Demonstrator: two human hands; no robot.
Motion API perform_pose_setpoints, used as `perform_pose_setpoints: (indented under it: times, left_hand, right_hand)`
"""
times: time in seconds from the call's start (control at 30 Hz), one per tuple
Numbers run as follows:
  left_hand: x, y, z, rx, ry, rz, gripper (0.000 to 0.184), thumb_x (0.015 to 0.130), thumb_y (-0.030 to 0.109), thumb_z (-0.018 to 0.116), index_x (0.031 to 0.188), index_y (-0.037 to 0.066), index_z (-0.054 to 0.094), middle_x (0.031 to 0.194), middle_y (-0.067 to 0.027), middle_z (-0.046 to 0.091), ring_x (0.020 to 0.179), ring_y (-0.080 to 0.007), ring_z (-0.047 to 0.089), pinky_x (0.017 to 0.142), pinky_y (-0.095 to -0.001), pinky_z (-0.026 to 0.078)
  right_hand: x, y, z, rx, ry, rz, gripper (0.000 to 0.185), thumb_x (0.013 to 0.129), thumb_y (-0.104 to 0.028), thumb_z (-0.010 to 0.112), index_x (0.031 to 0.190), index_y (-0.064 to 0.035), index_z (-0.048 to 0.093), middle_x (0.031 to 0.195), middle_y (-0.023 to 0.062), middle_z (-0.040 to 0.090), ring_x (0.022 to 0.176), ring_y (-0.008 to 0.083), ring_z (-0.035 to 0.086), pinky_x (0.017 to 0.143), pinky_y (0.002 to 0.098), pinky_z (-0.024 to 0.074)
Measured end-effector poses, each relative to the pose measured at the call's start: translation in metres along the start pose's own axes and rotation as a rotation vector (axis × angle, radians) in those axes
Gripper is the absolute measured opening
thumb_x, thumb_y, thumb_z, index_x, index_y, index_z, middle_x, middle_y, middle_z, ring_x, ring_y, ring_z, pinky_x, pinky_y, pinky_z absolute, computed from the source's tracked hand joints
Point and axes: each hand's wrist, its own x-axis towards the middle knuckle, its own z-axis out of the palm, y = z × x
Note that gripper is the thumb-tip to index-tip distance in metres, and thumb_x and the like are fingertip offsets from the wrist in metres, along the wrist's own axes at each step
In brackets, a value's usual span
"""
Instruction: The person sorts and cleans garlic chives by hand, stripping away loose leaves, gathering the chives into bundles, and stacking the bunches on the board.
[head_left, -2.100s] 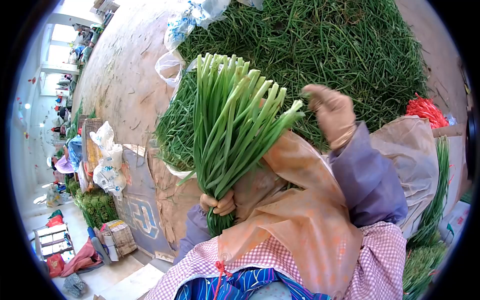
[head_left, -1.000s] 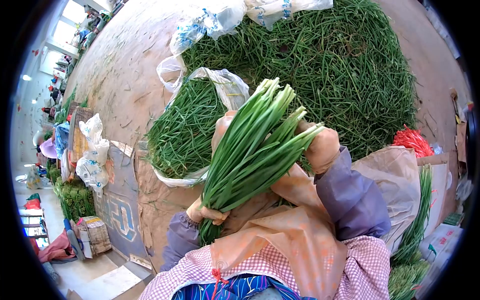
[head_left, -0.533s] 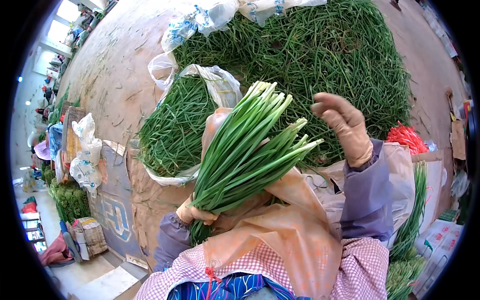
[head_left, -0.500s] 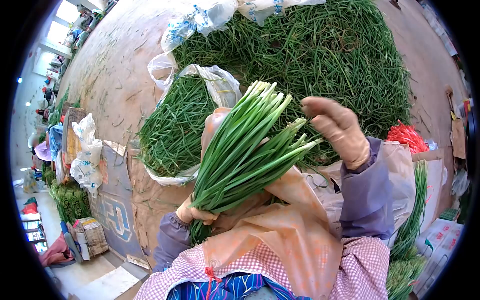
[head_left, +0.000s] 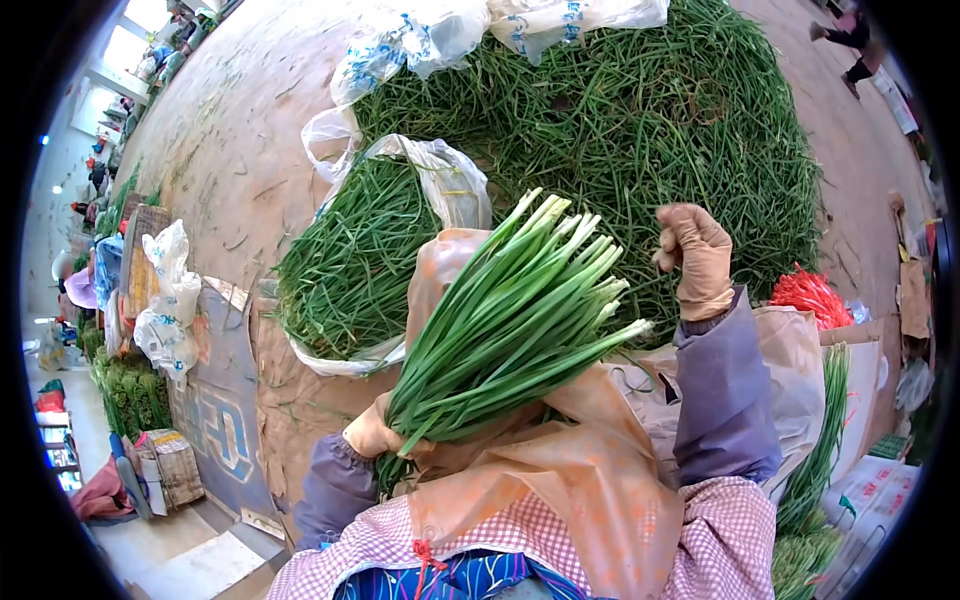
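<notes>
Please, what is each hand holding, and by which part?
The left hand grips the green bunch near its lower, leafy end, opposite the pale ends. In the raised right hand, nothing held is visible.

Left hand (head_left: 375, 430) partly hidden by green stalks (head_left: 510, 325), plastic sheeting (head_left: 430, 42) and green heap (head_left: 640, 130) cut off up top, upper-right person (head_left: 855, 38) cropped by lens rim, far-left background items (head_left: 100, 178) too small to tell.

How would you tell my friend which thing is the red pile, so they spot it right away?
Find the huge green heap. At its lower right edge, above the long green stalks, is a small pile of thin strips. It's bright red and tangled, while the heap and stalks are green.
</notes>
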Motion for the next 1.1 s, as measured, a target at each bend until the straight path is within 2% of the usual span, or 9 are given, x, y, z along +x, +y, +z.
perform_pose_setpoints:
  times: [0.07,0.1,0.2,0.37,0.5,0.63,0.73,0.83,1.1]
  left_hand:
    - [-0.001,0.002,-0.005,0.050,-0.017,-0.005,0.064,0.065,0.004,0.082,0.124,0.002,0.058,0.111,-0.0037,0.066,0.100,-0.0121,0.058,0.090,-0.0308,0.048]
    - [0.002,-0.002,-0.006,0.117,-0.025,0.097,0.067,0.064,0.006,0.084,0.126,0.003,0.057,0.118,-0.0042,0.064,0.106,-0.0125,0.056,0.097,-0.0318,0.045]
    - [0.003,-0.003,-0.007,0.231,-0.025,0.182,0.069,0.065,0.006,0.084,0.127,0.001,0.056,0.118,-0.0037,0.064,0.106,-0.0123,0.056,0.096,-0.0314,0.045]
    - [-0.001,-0.001,-0.004,0.135,-0.003,0.118,0.066,0.067,0.011,0.084,0.126,0.000,0.057,0.119,-0.0086,0.064,0.106,-0.0155,0.059,0.095,-0.0314,0.046]
    - [0.001,-0.003,-0.005,0.198,-0.027,0.130,0.064,0.070,0.014,0.083,0.127,0.001,0.056,0.123,-0.0103,0.062,0.111,-0.0193,0.059,0.098,-0.0320,0.046]
    - [-0.001,0.002,0.002,0.150,0.004,0.079,0.064,0.072,0.014,0.083,0.128,-0.001,0.054,0.123,-0.0096,0.062,0.110,-0.0169,0.058,0.098,-0.0309,0.045]
    - [-0.002,0.015,0.011,0.127,0.051,0.065,0.065,0.072,0.012,0.083,0.128,-0.002,0.052,0.120,-0.0083,0.063,0.108,-0.0138,0.058,0.096,-0.0295,0.046]
    - [-0.006,0.017,0.013,0.134,0.070,0.033,0.065,0.072,0.009,0.082,0.128,-0.003,0.052,0.118,-0.0071,0.065,0.106,-0.0123,0.058,0.095,-0.0292,0.047]
    - [-0.009,0.025,0.016,0.063,0.050,-0.015,0.063,0.075,0.011,0.080,0.131,0.001,0.053,0.121,-0.0067,0.064,0.109,-0.0125,0.058,0.097,-0.0301,0.045]
  right_hand:
    - [-0.009,-0.024,0.026,-0.043,-0.274,-0.137,0.029,0.094,-0.017,0.062,0.119,-0.0023,0.059,0.076,0.0029,0.063,0.067,0.0106,0.059,0.061,0.0255,0.0512]
    - [-0.011,-0.031,0.039,-0.125,-0.361,-0.106,0.027,0.094,-0.016,0.062,0.117,-0.0030,0.060,0.078,0.0026,0.063,0.071,0.0103,0.059,0.065,0.0258,0.0508]
    - [-0.004,-0.026,0.051,-0.219,-0.571,0.104,0.021,0.094,-0.014,0.061,0.109,-0.0002,0.062,0.087,-0.0008,0.064,0.082,0.0069,0.057,0.078,0.0217,0.0462]
    - [-0.007,-0.010,0.043,-0.237,-0.433,-0.077,0.019,0.095,-0.019,0.061,0.097,-0.0001,0.066,0.071,-0.0016,0.059,0.066,0.0057,0.053,0.060,0.0213,0.0436]
    - [0.010,-0.007,0.028,-0.042,-0.040,-0.071,0.025,0.094,-0.028,0.062,0.080,-0.0074,0.063,0.061,0.0004,0.057,0.047,0.0078,0.050,0.043,0.0227,0.0403]
    - [0.008,-0.029,0.035,-0.154,-0.349,-0.065,0.039,0.094,-0.045,0.058,0.086,-0.0070,0.068,0.081,0.0050,0.067,0.077,0.0160,0.061,0.077,0.0333,0.0490]
    - [-0.007,-0.028,0.067,-0.266,-0.474,0.157,0.025,0.094,-0.025,0.062,0.089,-0.0017,0.068,0.080,0.0030,0.065,0.075,0.0112,0.057,0.071,0.0264,0.0474]
    - [-0.008,-0.010,0.077,-0.211,-0.400,0.126,0.018,0.093,-0.015,0.062,0.084,-0.0005,0.068,0.071,-0.0005,0.063,0.064,0.0066,0.054,0.062,0.0222,0.0460]
    - [-0.010,-0.014,0.061,0.198,-0.355,0.401,0.017,0.092,-0.018,0.065,0.086,-0.0025,0.067,0.074,0.0018,0.065,0.063,0.0085,0.058,0.060,0.0239,0.0483]
